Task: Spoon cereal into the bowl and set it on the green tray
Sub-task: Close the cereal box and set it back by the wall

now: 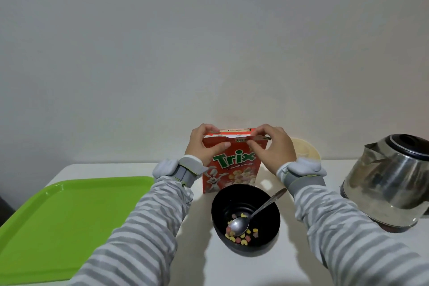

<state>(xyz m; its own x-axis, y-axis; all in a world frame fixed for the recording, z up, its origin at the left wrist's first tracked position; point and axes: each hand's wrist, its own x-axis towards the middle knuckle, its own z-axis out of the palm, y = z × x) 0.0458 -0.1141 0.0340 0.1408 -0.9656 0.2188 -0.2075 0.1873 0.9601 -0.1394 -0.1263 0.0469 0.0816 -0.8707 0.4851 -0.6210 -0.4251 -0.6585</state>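
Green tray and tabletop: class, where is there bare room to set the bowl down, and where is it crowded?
The green tray lies wholly bare, left of the left sleeve. A bare strip of table runs along the near edge in front of the bowl. It is crowded at centre and right: the cereal box in both hands, bowl with spoon, and kettle.

Glossy printed cardboard cereal box point(229, 165), shiny metal spoon point(246, 220), glossy black bowl point(267, 237), smooth green plastic tray point(58, 223), polished steel kettle point(390, 183).
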